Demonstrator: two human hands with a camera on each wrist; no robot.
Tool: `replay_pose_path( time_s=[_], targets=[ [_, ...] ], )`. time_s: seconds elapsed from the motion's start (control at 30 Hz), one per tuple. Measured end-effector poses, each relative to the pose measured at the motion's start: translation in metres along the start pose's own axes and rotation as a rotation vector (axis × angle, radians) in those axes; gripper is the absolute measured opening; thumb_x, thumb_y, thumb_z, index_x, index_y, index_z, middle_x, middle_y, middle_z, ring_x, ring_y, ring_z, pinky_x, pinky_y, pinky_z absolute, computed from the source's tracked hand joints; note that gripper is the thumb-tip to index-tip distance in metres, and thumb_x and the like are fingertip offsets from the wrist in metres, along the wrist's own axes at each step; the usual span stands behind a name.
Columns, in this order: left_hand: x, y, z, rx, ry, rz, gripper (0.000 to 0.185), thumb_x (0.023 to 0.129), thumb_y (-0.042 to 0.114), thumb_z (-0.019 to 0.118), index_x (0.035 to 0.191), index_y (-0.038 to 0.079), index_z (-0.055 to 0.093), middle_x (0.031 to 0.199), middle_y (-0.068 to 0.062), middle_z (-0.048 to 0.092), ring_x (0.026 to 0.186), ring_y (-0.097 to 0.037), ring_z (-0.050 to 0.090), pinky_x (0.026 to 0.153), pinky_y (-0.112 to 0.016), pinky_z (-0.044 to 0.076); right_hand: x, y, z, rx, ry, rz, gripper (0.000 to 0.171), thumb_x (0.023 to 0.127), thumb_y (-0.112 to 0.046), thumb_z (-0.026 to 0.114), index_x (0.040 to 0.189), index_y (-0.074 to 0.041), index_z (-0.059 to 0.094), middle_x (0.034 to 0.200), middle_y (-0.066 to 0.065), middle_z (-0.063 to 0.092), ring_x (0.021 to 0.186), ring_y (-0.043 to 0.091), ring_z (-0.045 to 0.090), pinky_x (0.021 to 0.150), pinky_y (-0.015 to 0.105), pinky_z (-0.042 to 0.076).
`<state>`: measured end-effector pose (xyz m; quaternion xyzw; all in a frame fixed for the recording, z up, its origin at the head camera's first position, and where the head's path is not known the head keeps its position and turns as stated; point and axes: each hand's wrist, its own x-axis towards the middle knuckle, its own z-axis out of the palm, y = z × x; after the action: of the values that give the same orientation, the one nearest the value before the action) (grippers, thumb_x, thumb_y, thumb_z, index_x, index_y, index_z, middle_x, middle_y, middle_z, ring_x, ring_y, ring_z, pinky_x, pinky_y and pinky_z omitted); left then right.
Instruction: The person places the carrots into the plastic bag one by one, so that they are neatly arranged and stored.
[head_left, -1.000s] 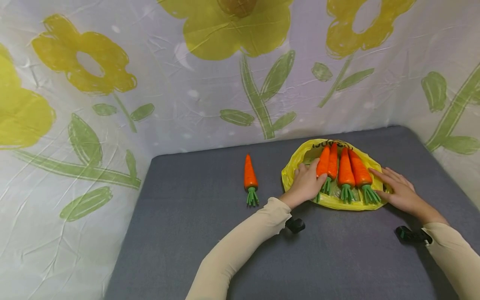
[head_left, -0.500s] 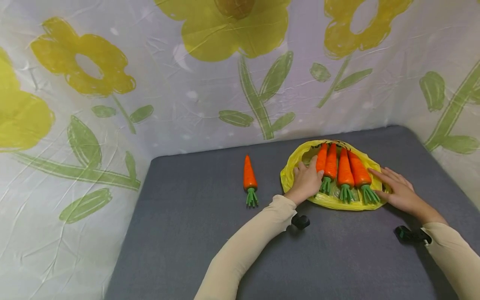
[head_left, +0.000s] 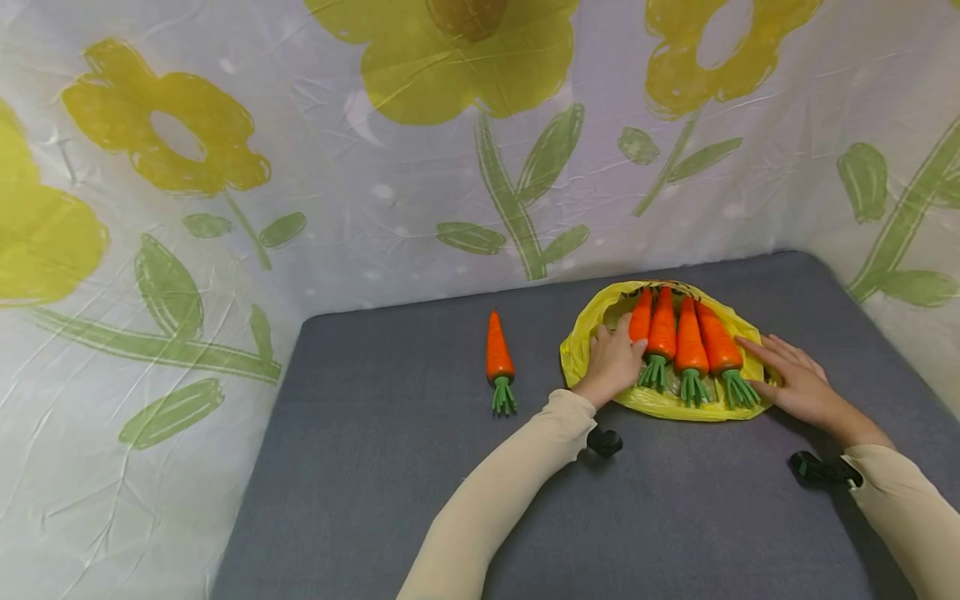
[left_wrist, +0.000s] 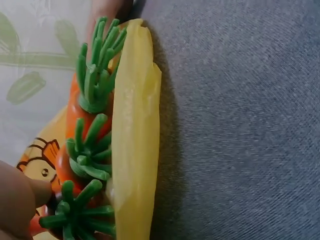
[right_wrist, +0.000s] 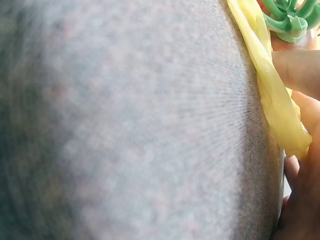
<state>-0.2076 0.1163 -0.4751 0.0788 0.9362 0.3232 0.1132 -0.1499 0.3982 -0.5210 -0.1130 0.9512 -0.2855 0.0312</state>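
A yellow plastic bag (head_left: 670,405) lies flat on the grey table (head_left: 390,450), with several orange toy carrots (head_left: 690,342) side by side on it, green tops toward me. My left hand (head_left: 617,357) rests on the bag's left part, its thumb against the leftmost carrot (head_left: 640,317). My right hand (head_left: 783,372) lies flat on the bag's right edge, beside the rightmost carrot (head_left: 717,337). In the left wrist view the green tops (left_wrist: 90,150) sit behind the bag's folded rim (left_wrist: 132,150). In the right wrist view a finger (right_wrist: 300,70) presses the bag's rim (right_wrist: 272,105).
One more carrot (head_left: 498,357) lies alone on the table, left of the bag. A white cloth printed with yellow flowers (head_left: 450,167) walls the table at the back and both sides. Black wrist cameras (head_left: 603,442) hang under both sleeves.
My left hand has slid a little to the right, nudging the leftmost carrot closer to the others. The right hand and the lone carrot have stayed put.
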Motion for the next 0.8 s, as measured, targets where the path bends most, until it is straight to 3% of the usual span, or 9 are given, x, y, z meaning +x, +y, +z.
replay_pose_path(
  time_s=[0.33,0.6,0.8],
  targets=[
    [0.0043,-0.0043,0.0071,-0.002,0.004,0.018,0.056,0.103,0.038,0.05,0.154,0.029,0.033,0.147,-0.01,0.042,0.127,-0.026,0.044,0.096,-0.031,0.045,-0.0004,0.0014,-0.0002,-0.001,0.005,-0.006,0.068,0.098,-0.024,0.055,0.158,-0.015,0.024,0.156,0.037,0.021,0.151,0.049,0.005,0.112,0.073,0.001],
    [0.0063,-0.0042,0.0087,0.051,0.011,0.03,0.055,0.103,0.04,0.048,0.152,0.02,0.037,0.148,-0.006,0.045,0.132,-0.025,0.044,0.105,-0.032,0.041,-0.0012,0.0026,0.0001,0.001,0.02,-0.018,0.068,0.098,-0.023,0.055,0.158,-0.012,0.025,0.155,0.038,0.022,0.15,0.05,0.007,0.112,0.073,0.002],
    [0.0072,-0.0052,0.0102,0.07,0.011,0.03,0.055,0.103,0.043,0.048,0.151,0.019,0.038,0.147,-0.005,0.045,0.132,-0.024,0.043,0.104,-0.031,0.04,-0.002,0.004,0.0008,0.021,0.035,-0.046,0.068,0.097,-0.02,0.056,0.157,-0.011,0.026,0.155,0.039,0.022,0.15,0.051,0.007,0.115,0.071,-0.001]
  ],
)
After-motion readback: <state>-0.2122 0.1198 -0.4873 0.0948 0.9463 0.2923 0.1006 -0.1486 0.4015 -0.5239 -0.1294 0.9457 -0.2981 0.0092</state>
